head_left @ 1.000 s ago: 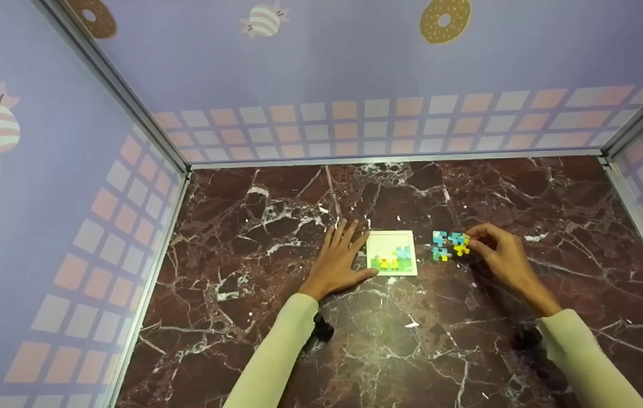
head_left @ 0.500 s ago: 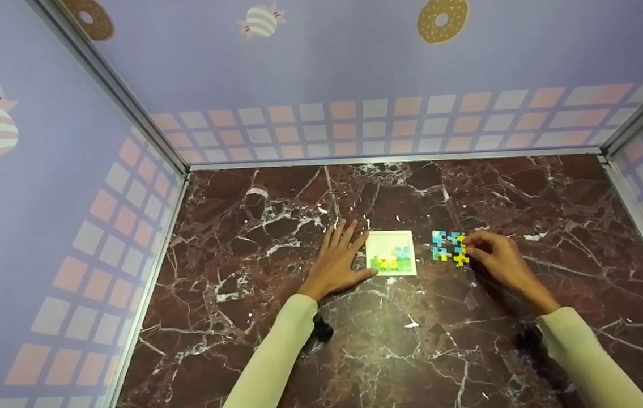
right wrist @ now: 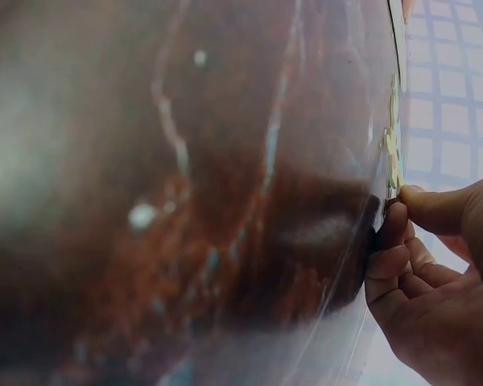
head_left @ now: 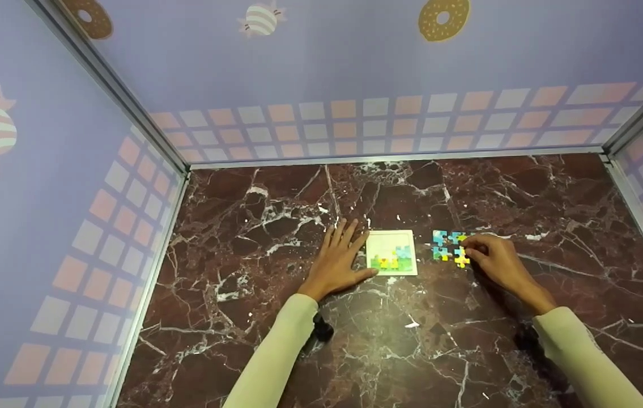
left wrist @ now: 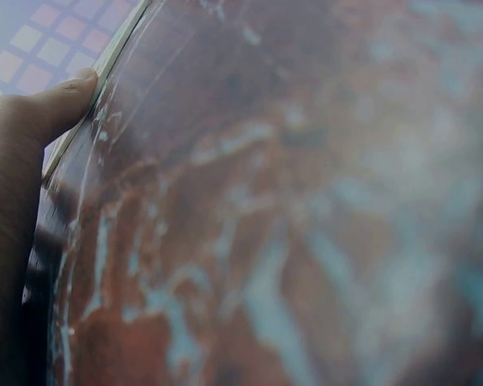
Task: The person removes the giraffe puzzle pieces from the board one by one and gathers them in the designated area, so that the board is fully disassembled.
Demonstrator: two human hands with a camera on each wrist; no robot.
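A square, pale puzzle tray [head_left: 390, 233] lies on the table with green, yellow and light-blue pieces fitted along its bottom and right. My left hand [head_left: 335, 259] rests flat at its left side, fingers spread, thumb at the lower left corner. In the left wrist view, the thumb [left wrist: 64, 104] lies against the tray's edge. Right of the tray is a cluster of loose jigsaw pieces [head_left: 439, 238], blue with some yellow. My right hand [head_left: 499, 262] pinches a yellow jigsaw piece [head_left: 461, 259] at the cluster's right side between thumb and forefinger. The fingers partly hide the pieces there.
The dark red marbled tabletop [head_left: 276, 351] carries white veins and small pale flecks. Purple patterned walls [head_left: 344, 73] enclose it at the back and both sides. Black wrist devices [head_left: 322, 328] sit under the cuffs.
The right hand has shifted slightly down and left at the cluster. The yellow jigsaw piece has slid a little toward the person, parting from the upper pieces. The left hand and tray stay put.
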